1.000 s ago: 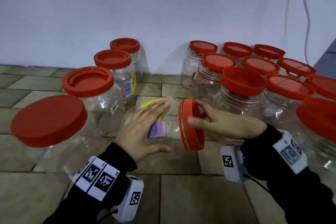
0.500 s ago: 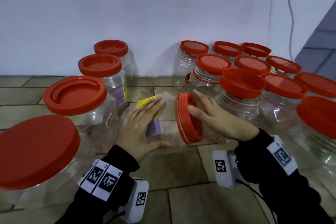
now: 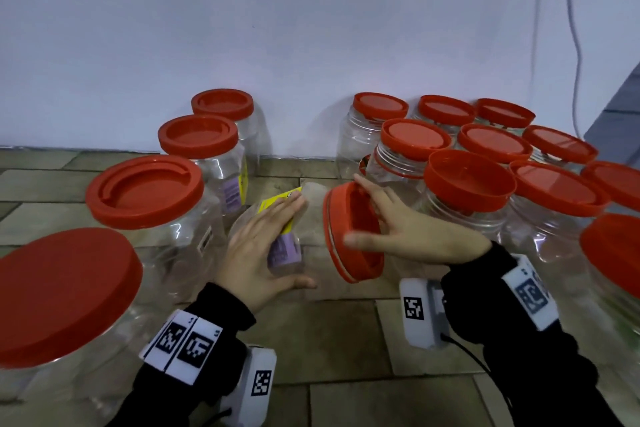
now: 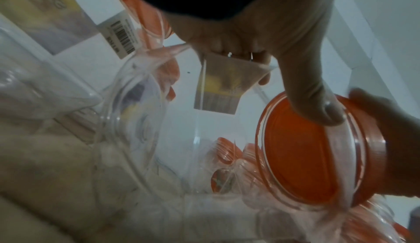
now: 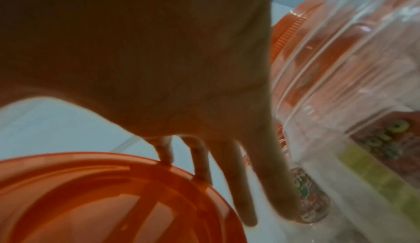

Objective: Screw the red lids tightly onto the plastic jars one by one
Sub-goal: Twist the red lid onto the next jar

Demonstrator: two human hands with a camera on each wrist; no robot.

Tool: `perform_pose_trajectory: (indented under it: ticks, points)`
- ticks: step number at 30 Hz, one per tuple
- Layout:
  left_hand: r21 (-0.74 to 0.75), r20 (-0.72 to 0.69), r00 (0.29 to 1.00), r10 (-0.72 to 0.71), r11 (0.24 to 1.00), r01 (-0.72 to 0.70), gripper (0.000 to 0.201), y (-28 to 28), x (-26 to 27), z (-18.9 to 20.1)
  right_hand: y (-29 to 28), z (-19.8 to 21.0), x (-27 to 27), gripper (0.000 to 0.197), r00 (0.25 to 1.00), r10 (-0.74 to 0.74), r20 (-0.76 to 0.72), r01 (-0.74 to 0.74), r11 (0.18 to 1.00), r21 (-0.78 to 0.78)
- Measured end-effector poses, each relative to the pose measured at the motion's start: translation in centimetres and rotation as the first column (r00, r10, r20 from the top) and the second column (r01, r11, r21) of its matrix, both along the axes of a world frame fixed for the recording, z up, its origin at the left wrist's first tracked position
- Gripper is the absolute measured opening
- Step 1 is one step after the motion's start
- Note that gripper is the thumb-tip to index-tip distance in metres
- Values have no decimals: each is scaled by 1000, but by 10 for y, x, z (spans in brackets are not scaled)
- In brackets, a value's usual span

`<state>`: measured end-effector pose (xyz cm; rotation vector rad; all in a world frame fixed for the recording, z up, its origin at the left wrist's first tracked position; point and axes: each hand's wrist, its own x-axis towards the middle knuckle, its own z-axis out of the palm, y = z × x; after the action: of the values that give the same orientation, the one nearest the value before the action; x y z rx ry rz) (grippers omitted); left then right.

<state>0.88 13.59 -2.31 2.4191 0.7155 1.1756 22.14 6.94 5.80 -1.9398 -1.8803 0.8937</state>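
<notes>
A clear plastic jar [image 3: 313, 215] with a yellow and purple label lies on its side above the tiled floor, mouth to the right. My left hand [image 3: 301, 246] holds it, fingers over the top and thumb underneath. A red lid [image 3: 360, 263] sits on the jar's mouth, standing on edge. My right hand [image 3: 353, 210] spans this lid, thumb on the near rim and fingers spread across its face to the far rim. In the left wrist view the lid [image 4: 295, 157] shows through the jar [image 4: 204, 157]. The right wrist view shows fingertips [image 5: 238, 184] on the lid [image 5: 113, 202].
To the left, several upright jars with red lids [image 3: 145, 191] stand in a row running to the wall. On the right, a dense cluster of lidded jars [image 3: 467, 180] stands right behind my right hand. Bare tiled floor [image 3: 329, 340] lies in front. A cable [image 3: 575, 45] hangs down the wall.
My right hand has shifted on the lid, fingers now spread further across its face. The lid's outer face has turned more into view. The left hand keeps its hold on the jar.
</notes>
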Motion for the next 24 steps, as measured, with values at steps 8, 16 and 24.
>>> perform_pose_trajectory:
  ticks: [8, 16, 24]
  points:
    - [-143, 69, 997, 33, 989, -23, 97, 9, 1, -1, 19, -7, -9, 112, 987, -153, -43, 157, 981, 112]
    - [-404, 314, 924, 220, 911, -80, 95, 36, 36, -20, 44, -46, -25, 96, 898, -146, -414, 323, 858, 398]
    - [-545, 389, 893, 226, 838, 25, 97, 95, 56, -42, 103, -60, -25, 92, 885, -139, -445, 387, 752, 534]
